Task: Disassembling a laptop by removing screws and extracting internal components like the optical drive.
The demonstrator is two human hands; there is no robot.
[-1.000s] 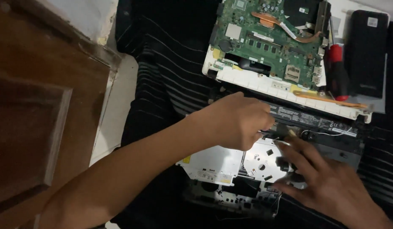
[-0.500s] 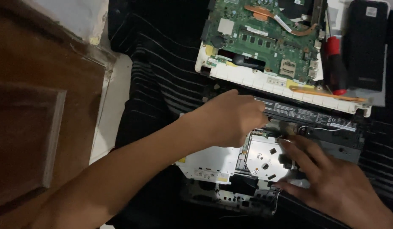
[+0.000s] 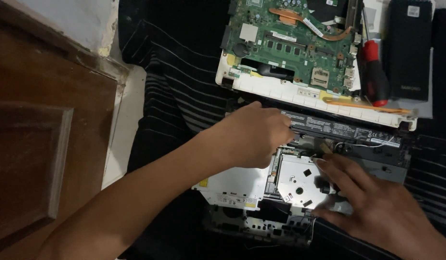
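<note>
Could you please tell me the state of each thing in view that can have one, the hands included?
left hand: fingers curled at the long black battery, grip hidden.
right hand: flat, fingers spread on the silver drive.
long black battery: lying across the opened laptop.
silver drive: seated in the white laptop base.
white laptop base: opened, insides exposed.
green circuit board: uncovered.
red-handled screwdriver: lying unused.
wooden door: cannot tell.

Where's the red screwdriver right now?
In the head view, the red screwdriver lies at the upper right, between the green circuit board and a black slab, beyond both hands.
</note>
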